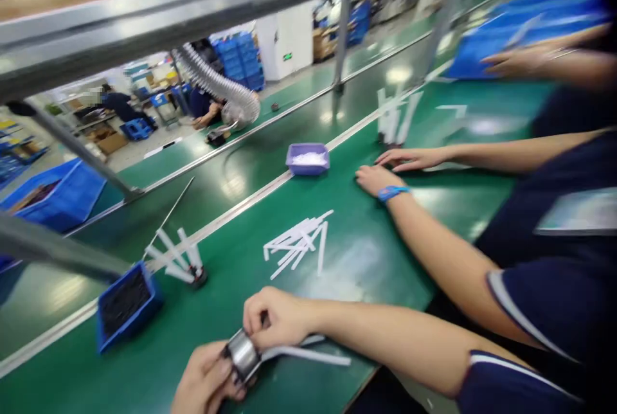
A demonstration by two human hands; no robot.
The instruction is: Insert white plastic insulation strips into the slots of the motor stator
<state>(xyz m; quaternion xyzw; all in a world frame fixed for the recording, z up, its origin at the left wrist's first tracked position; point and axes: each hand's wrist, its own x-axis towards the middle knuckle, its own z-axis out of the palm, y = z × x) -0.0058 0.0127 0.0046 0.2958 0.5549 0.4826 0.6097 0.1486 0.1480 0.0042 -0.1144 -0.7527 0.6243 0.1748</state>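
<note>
Two bare hands meet over a green worktop (385,260) as I watch remotely through the head camera, a silvery metal cylinder (243,354) between them, just above the near edge. My operator's left hand (207,375) clamps its lower end, fingers wrapped around the side, apparently to steady it. The right hand (274,321) bends over the upper end, thumb and forefinger curled close together; I cannot tell whether they grip the rim or something small. White tails (313,355) trail beneath the right wrist, seemingly left free of the fingers. Loose white strips (299,240) lie heaped beyond, and a blue tray (154,290) of dark pieces sits off to the left, both probably placed for easy reach.
</note>
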